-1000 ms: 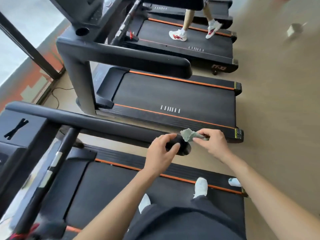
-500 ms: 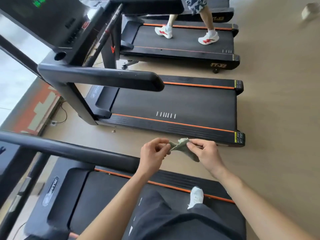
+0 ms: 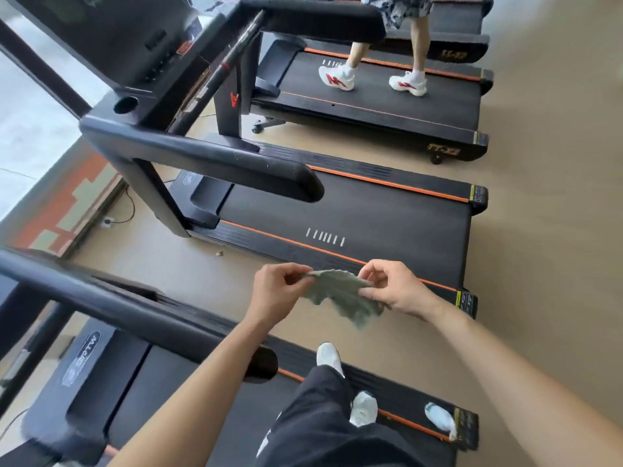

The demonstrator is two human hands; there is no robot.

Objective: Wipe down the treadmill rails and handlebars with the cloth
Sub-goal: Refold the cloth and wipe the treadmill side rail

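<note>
A grey-green cloth [image 3: 340, 293] hangs spread between both hands above the floor gap between two treadmills. My left hand [image 3: 276, 293] pinches its left edge and my right hand [image 3: 394, 289] pinches its right edge. The black handlebar [image 3: 141, 311] of the treadmill I stand on runs from the left edge to a rounded end below my left forearm. Neither hand touches it. The neighbouring treadmill's handlebar [image 3: 215, 160] lies further ahead, with its orange-striped side rail [image 3: 354, 261] just behind the cloth.
My feet in white shoes [image 3: 332, 357] stand on the near treadmill's deck [image 3: 188, 392]. Another person [image 3: 374, 75] walks on the far treadmill. A console with a cup holder [image 3: 125, 104] sits upper left. Tan floor [image 3: 546, 230] lies to the right.
My left hand has left the handlebar's end and joined the right hand on the cloth. Both hands have pulled the bunched cloth open. The view has tilted up toward the far treadmills.
</note>
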